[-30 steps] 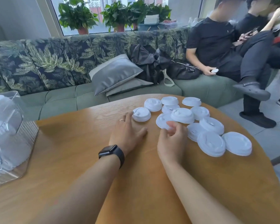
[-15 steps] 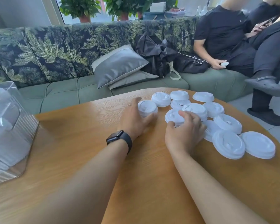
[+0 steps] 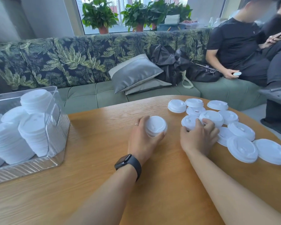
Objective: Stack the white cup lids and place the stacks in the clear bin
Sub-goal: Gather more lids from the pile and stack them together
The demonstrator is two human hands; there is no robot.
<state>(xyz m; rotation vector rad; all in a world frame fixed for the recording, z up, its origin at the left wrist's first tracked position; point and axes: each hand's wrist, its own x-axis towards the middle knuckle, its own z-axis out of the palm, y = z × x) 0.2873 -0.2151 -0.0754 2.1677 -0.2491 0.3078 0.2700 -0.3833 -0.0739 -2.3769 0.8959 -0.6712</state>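
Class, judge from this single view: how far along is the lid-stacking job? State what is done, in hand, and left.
Done: several tall stacks of lids already stand in the clear bin. In hand: the left hand grips a short stack; the right hand is on the loose lids. Left: about a dozen lids remain spread over the table, unstacked.

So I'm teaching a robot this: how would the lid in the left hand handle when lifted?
The lid looks like thin moulded plastic, so probably very light and slightly flexible. The left hand spans it easily. Its smooth, domed surface may be slippery.
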